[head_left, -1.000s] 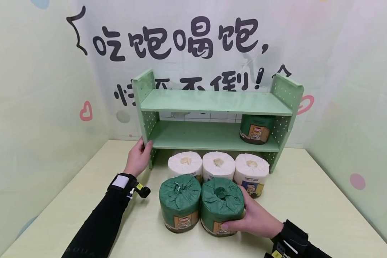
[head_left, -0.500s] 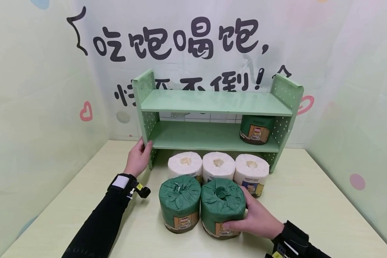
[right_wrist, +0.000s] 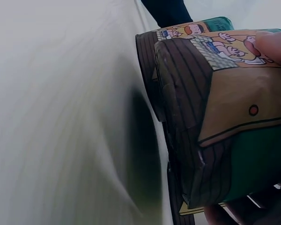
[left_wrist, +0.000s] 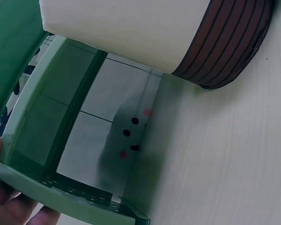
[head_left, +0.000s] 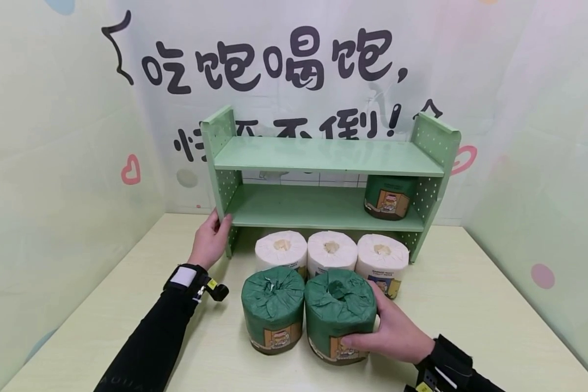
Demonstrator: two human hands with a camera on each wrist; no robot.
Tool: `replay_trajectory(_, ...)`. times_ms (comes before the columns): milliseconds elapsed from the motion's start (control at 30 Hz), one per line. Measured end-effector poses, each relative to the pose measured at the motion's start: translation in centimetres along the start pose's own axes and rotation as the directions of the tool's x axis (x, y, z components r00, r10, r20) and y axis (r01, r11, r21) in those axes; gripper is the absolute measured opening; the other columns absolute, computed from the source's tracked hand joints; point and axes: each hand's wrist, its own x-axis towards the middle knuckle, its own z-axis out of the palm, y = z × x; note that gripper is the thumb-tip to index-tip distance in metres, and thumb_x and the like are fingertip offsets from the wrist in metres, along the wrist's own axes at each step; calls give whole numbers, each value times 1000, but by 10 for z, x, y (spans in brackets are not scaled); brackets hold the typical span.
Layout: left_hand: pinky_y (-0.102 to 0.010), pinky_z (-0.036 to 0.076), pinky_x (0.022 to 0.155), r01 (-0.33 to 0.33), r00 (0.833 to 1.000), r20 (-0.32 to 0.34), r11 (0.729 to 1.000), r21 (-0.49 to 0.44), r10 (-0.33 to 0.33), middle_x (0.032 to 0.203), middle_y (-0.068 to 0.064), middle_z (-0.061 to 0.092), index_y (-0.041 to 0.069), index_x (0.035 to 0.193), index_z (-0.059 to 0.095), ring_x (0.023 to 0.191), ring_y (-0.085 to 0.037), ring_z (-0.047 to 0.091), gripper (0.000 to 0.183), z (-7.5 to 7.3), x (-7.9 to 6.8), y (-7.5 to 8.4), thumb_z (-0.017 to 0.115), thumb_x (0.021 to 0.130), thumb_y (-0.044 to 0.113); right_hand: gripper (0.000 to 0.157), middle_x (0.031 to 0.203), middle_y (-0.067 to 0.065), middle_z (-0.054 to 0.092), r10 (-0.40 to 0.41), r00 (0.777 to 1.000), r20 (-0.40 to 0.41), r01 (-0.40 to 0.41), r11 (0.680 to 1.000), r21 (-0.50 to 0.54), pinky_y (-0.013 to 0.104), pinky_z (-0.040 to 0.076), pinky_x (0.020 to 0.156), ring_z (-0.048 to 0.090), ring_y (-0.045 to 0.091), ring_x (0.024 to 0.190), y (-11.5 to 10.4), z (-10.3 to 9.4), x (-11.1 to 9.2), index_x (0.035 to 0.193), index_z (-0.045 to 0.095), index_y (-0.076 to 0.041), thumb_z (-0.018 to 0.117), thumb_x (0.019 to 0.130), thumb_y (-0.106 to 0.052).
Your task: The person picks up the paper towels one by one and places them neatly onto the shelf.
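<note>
In the head view my right hand (head_left: 394, 333) grips a green paper-wrapped toilet roll (head_left: 340, 313) from its right side, thumb on the front picture and the other fingers behind. In the right wrist view the gripped roll (right_wrist: 243, 103) shows its brown striped lower band, with a dark shadow on the table beside it. A second green toilet roll (head_left: 273, 313) stands upright just to its left. My left hand (head_left: 209, 239) holds the left side panel of a light green two-tier shelf (head_left: 294, 204), thumb in front, fingertips behind the panel in the left wrist view.
Three white toilet rolls (head_left: 332, 247) stand in a row before the shelf, behind the green ones. Another green roll (head_left: 390, 198) sits at the right end of the lower tier. Printed wall sheets (head_left: 534, 163) close in the table (head_left: 475, 305) at the back and sides.
The gripped green roll has shifted slightly right and looks a bit larger, closer to the head camera, moving with my right hand. My left hand and the shelf have stayed in place.
</note>
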Motion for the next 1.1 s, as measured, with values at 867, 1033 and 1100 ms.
replay_trajectory(867,-37,50,79,3,1000,-8,1000,2,-3,135,-26,68,16,165,48,103,-33,61,56,0,0,-2,41,119,46,100,160,12,56,-143,989,-21,143,990,-7,27,46,116,56,4,142,-16,-15,1,168,35,-24,90,87,-6)
replay_trajectory(1033,-35,49,74,8,1000,-5,1000,-11,-8,127,-28,67,15,163,50,97,-33,58,54,0,-1,0,42,119,46,98,158,5,59,-181,983,-31,181,983,-11,28,50,114,57,6,141,-25,-21,2,167,37,-24,88,87,-2)
replay_trajectory(1100,-36,50,76,7,1000,-6,1000,-10,-7,131,-28,68,15,165,48,100,-33,59,55,0,-1,0,42,119,45,98,157,2,60,-201,979,-34,200,980,-20,29,51,114,59,7,140,-29,-24,3,167,37,-23,88,87,-1)
